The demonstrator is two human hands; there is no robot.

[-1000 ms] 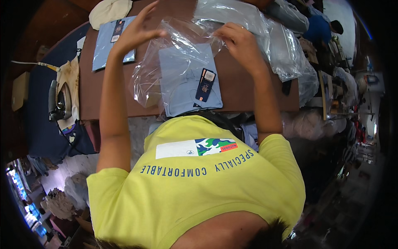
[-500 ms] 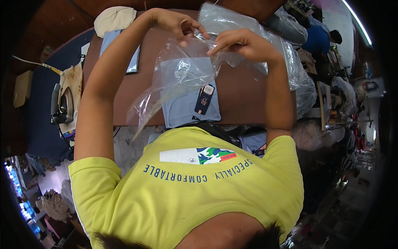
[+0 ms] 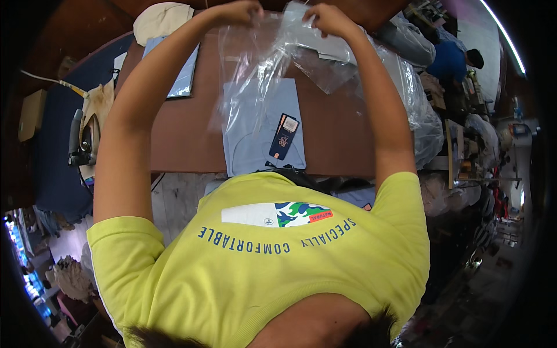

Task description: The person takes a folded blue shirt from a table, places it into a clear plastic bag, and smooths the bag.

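Near the far edge of the brown table, my left hand [image 3: 243, 13] is closed on the top of a clear plastic bag [image 3: 255, 64]. My right hand [image 3: 332, 20] pinches the other side of the bag's top, its fingers curled. The bag hangs stretched and creased between my hands, and its lower part covers the upper half of a folded light blue garment [image 3: 237, 149]. A dark hang tag [image 3: 284, 137] with a pale sticker lies on that garment, beyond the bag's lower end.
The brown table [image 3: 331, 136] carries another folded blue garment [image 3: 184, 81] in plastic and a cream cloth bundle [image 3: 162, 22] at left. An iron [image 3: 84, 139] stands far left. Clear plastic bags [image 3: 420, 113] are heaped at right. A person in blue [image 3: 449, 61] sits beyond.
Both hands have moved up and away from me and farther apart, drawing the plastic bag taller and straighter. Its loose corner has swung off the table's near edge.
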